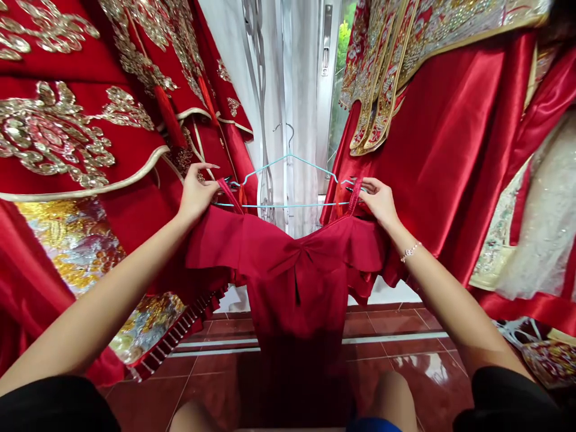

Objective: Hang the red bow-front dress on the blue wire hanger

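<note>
Between two walls of red-and-gold embroidered robes [54, 132], we hold a deep red dress [292, 270] up in front of us, its body falling toward the red tiled floor [405, 324] (the lower skirt sinks into shadow, so we can't make out the hem). It has a ruffled off-shoulder neckline, a gathered twist at the centre of the bust and two narrow straps [229, 195]. A light-blue wire hanger [288, 180] sits level with those straps, its hook rising in front of a sheer white curtain [297, 120]. Both our arms reach forward and slightly inward, bare below black sleeves [54, 408]. Our left hand [198, 195] closes on the strap at the hanger's left end, forefinger lifted a little. Our right hand [380, 201], a beaded bracelet [409, 252] at its wrist, pinches the other strap at the hanger's right end.
</note>
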Tool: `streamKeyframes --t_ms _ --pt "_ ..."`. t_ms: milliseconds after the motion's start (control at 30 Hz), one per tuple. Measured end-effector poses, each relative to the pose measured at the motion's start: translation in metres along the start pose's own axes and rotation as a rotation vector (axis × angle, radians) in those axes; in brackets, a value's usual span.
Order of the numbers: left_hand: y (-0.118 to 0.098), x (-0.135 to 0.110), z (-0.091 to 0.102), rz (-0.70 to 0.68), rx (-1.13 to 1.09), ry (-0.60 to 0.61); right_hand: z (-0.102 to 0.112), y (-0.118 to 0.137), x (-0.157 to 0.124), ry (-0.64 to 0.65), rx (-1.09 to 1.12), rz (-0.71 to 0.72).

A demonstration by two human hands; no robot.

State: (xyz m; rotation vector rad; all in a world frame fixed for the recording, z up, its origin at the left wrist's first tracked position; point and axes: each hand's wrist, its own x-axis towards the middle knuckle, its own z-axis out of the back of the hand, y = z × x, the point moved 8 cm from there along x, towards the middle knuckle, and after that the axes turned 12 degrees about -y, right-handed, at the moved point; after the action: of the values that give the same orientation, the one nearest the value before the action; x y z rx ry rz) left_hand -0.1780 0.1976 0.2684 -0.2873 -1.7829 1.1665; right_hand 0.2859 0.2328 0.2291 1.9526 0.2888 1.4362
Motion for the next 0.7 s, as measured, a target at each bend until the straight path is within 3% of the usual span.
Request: streamKeyframes --t_ms 200,300,400,467,567,700 --pt "-0.021 0.004 -0.046 -0.187 0.205 0.248 -0.041 0.014 0.027 0.374 -0.099 -0.035" --pt "-0.024 0.004 -0.055 -0.281 0.329 0.319 -0.049 0.014 0.028 0.492 -0.184 -0.026" --pt "-0.010 0.001 -0.056 -0.270 0.465 0.416 -0.047 0.011 0.019 0.579 -0.245 0.025" --pt "-0.001 -0.004 -0.051 -0.310 0.563 0.412 -0.041 0.008 0.013 0.552 -0.275 0.094" --pt "0.001 -0.014 -0.044 -0.475 0.658 0.313 -0.033 0.003 0.007 0.426 -0.348 0.181" --pt "0.004 -0.021 -0.044 -0.533 0.643 0.210 -0.041 -0.005 0.000 0.380 -0.458 0.214"
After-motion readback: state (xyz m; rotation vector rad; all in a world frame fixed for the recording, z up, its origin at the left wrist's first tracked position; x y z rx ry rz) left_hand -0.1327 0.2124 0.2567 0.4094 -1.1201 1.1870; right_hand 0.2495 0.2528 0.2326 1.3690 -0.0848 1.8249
